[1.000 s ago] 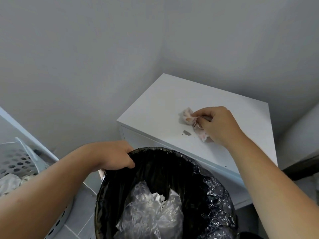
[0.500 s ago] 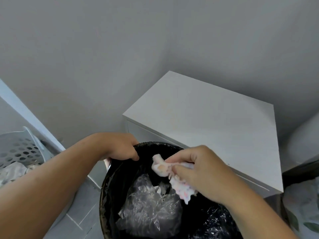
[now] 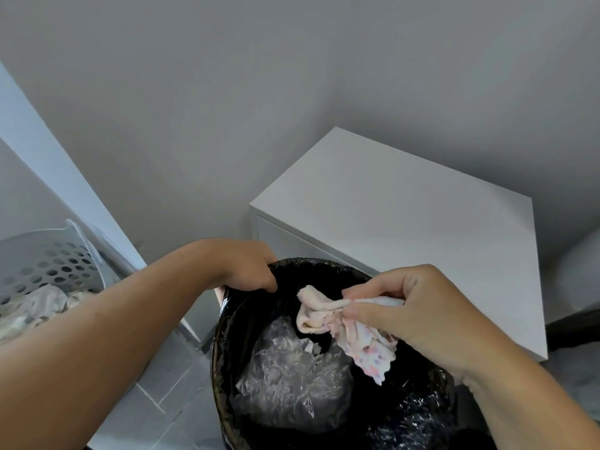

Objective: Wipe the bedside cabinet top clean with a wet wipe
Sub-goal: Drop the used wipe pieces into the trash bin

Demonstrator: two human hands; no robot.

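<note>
The white bedside cabinet top (image 3: pixel 406 228) lies bare at the right, set in the room's corner. In front of it stands a bin with a black liner (image 3: pixel 227 368). My left hand (image 3: pixel 250 271) grips the bin's near-left rim. My right hand (image 3: pixel 418 313) pinches a crumpled, stained pink-white wet wipe (image 3: pixel 334 323) above the bin's opening. The wipe hangs down from my fingers. Crumpled clear plastic (image 3: pixel 292 381) lies inside the bin.
A grey perforated laundry basket (image 3: pixel 48 261) with cloth in it stands at the left. Grey walls meet behind the cabinet. Grey floor tiles (image 3: pixel 156 401) show beside the bin. A pale rounded object (image 3: pixel 581 280) sits at the right edge.
My right hand carried the wipe off the cabinet top, toward me and over the bin. The dark spot on the top is gone. My left hand kept its hold on the rim.
</note>
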